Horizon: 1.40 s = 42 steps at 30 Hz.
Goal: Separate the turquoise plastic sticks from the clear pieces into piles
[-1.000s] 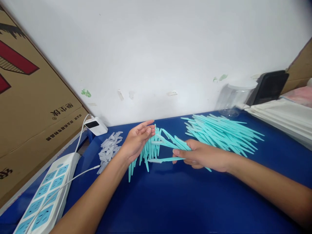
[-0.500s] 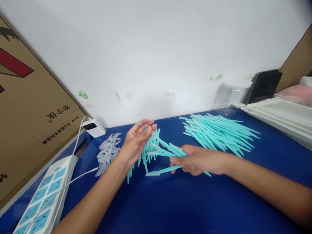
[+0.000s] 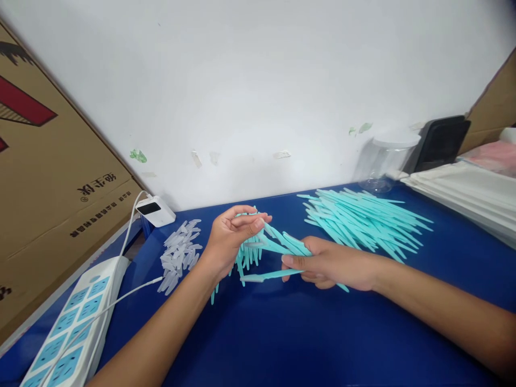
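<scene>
My right hand (image 3: 322, 263) is closed around several turquoise eyebrow razors (image 3: 296, 246), their tips fanned out to the left. At the end of one of them, my left hand (image 3: 236, 236) pinches with thumb and forefinger; a translucent blade cap there is mostly hidden by the fingers. One razor (image 3: 268, 276) sticks out lower than the others from my right hand. Behind my left hand lies a row of turquoise razors (image 3: 250, 255), partly covered. To the left is a heap of clear blade caps (image 3: 179, 255). A larger pile of turquoise razors (image 3: 363, 217) lies beyond my right hand.
A white power strip (image 3: 76, 322) with cables and a white device with a dark screen (image 3: 155, 210) stand left, beside a cardboard box (image 3: 52, 161). A clear lidded jar (image 3: 387, 161), a black object (image 3: 441, 142) and white stacked sheets (image 3: 467, 193) line the right of the blue table (image 3: 258, 338).
My left hand has moved slightly right and down, bringing its pinched fingers against the tip of a razor in my right hand. My right hand has barely moved.
</scene>
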Tool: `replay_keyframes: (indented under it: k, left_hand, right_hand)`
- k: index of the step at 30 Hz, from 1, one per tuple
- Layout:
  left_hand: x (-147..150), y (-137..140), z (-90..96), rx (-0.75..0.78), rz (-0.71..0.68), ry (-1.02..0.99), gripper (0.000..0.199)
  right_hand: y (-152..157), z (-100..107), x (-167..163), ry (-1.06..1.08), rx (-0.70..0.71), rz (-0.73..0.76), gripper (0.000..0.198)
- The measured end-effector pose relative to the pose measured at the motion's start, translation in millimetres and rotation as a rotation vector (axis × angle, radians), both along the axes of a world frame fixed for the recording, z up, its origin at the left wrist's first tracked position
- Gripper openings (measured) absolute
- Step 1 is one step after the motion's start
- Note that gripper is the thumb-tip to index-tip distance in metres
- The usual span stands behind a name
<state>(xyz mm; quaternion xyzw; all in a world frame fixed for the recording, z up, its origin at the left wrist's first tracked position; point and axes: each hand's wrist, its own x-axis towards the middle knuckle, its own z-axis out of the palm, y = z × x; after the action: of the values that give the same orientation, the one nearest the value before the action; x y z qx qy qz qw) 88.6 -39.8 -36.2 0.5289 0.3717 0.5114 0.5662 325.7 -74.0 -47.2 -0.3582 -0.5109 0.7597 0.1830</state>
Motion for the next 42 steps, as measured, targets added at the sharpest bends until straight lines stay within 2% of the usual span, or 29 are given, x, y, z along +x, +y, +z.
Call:
replay_keyframes:
  k: [3, 8, 14, 22, 28, 36, 42]
  left_hand:
    - [2.2, -3.2, -1.5, 0.032, 0.008, 0.05, 0.033]
    - [7.3, -7.5, 1.8, 0.023, 0.02, 0.024, 0.033]
    - [3.6, -4.8, 2.1, 0.015, -0.023, 0.008, 0.033]
    - [3.5, -4.2, -1.3, 0.034, -0.036, 0.049, 0.03]
    - [1.3, -4.7, 4.7, 0.103, -0.036, 0.08, 0.03]
    - [3.5, -7.1, 6.8, 0.208, -0.037, 0.239, 0.023]
    - [2.7, -4.9, 3.4, 0.131, -0.065, 0.142, 0.029]
  right_hand:
    - [-1.6, 0.5, -2.1, 0.037, 0.065, 0.03, 0.061]
    - [-5.9, -2.5, -4.0, 0.076, 0.133, 0.068, 0.059]
    - [-13.3, 0.0, -11.4, 0.072, 0.096, 0.003, 0.06]
    - [-8.7, -0.2, -8.4, 0.1, 0.134, 0.048, 0.06]
    - [-6.7, -0.7, -5.2, 0.087, 0.126, 0.038, 0.065]
    - [-6.1, 2.1, -4.7, 0.085, 0.136, 0.045, 0.058]
    - [-3.9, 2.1, -2.6, 0.077, 0.1, 0.046, 0.058]
